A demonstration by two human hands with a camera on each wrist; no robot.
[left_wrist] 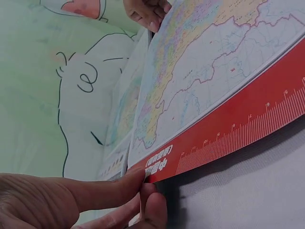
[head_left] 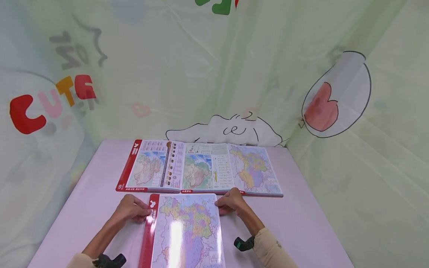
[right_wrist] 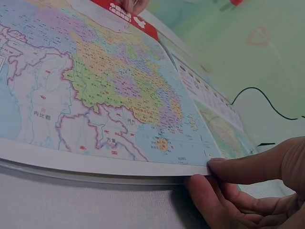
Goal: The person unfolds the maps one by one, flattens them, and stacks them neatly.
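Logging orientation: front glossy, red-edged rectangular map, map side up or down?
Up. The glossy, red-edged rectangular map shows its coloured printing to the head camera; both wrist views show it on top too.

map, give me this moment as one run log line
left hand pinches red edge of map | right hand pinches map's far right corner | other maps lie beyond it on table
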